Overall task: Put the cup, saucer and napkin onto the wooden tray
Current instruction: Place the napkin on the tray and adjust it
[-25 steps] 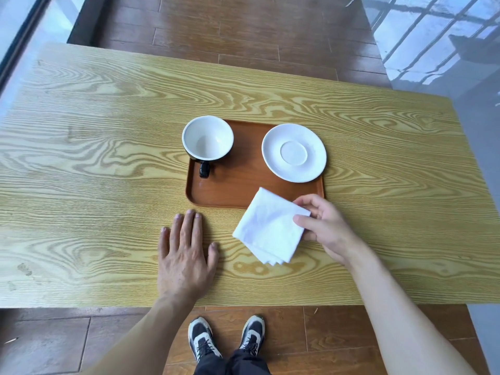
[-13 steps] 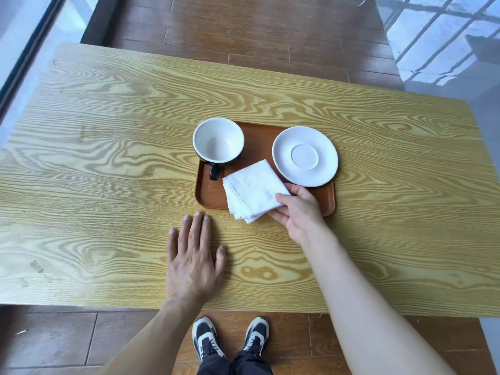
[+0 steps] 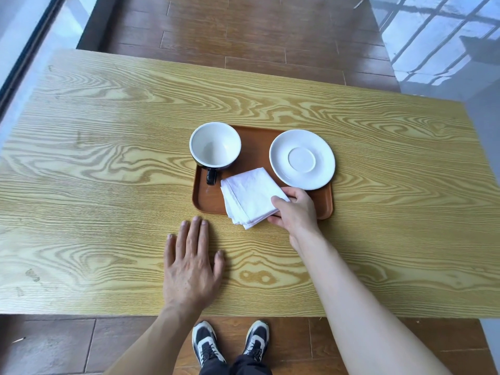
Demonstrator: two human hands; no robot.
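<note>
A brown wooden tray [image 3: 208, 198] lies in the middle of the table. On its left end stands a cup [image 3: 215, 146], white inside and black outside, handle pointing toward me. A white saucer [image 3: 302, 159] rests on the tray's right end, overhanging the edge. My right hand [image 3: 296, 209] pinches the right corner of a folded white napkin [image 3: 250, 197], which lies over the tray's front middle with its near corner past the rim. My left hand [image 3: 190, 259] lies flat on the table, fingers spread, just in front of the tray's left corner.
The table [image 3: 108, 185] is light wood with strong grain; its near edge runs just above my shoes. Brown plank floor surrounds it, with a glass wall at the left and pale tiles at the far right.
My right hand carried the napkin from the table in front of the tray up onto the tray, between cup and saucer. My left hand stayed flat in place.
</note>
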